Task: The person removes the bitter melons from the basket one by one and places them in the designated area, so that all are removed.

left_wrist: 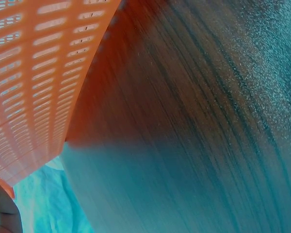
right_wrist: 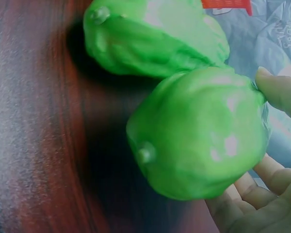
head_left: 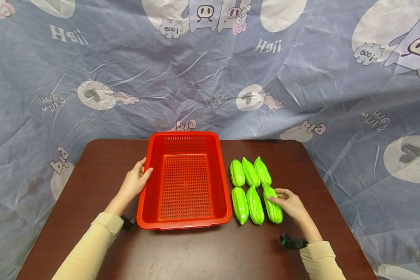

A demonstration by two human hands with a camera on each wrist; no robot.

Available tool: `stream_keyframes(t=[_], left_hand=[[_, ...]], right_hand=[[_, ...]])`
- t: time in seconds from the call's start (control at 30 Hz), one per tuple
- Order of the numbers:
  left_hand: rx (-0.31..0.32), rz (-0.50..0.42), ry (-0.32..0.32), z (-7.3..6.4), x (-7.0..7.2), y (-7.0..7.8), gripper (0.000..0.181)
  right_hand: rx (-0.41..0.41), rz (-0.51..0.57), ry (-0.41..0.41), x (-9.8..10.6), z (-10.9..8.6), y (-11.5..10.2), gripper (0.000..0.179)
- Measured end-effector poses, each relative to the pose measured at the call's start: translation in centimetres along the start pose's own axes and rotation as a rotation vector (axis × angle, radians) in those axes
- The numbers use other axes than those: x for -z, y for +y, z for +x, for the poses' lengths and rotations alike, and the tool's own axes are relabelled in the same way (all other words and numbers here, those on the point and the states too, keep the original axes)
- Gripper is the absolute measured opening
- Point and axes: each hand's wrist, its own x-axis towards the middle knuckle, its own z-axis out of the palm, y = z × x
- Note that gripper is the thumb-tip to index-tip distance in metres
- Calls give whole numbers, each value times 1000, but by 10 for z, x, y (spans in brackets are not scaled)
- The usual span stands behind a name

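Observation:
My left hand (head_left: 135,179) grips the left rim of a red plastic basket (head_left: 183,224), thumb over the rim and fingers on the outer side. In the left wrist view, the slotted basket wall (left_wrist: 48,73) fills the upper left, with my curled fingers (left_wrist: 5,206) at its corner. My right hand (head_left: 289,203) holds a bright green bitter melon (head_left: 273,208) between thumb and fingers. It is the near right one of several bitter melons lying in two rows right of the basket. In the right wrist view, the held melon (right_wrist: 199,136) overlaps a neighbouring melon (right_wrist: 150,39).
The dark brown wooden table (head_left: 203,256) carries the basket and melons. Close behind its far edge hangs a grey-blue patterned cloth (head_left: 182,85). The basket's slotted floor (head_left: 185,186) shows no items on it. Each wrist wears a black strap (head_left: 293,242).

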Motion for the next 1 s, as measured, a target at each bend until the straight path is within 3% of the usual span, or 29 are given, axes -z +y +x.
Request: stream_keyframes(t=[0.6,1.0], left_hand=[[-15,-17,26,1,0,-1,62],[11,-17,-7,2,1,-2,65]], right_hand=[[-17,-33,-4,-11,5,13,73],[-18,-30,-1,-17,6,15,75]])
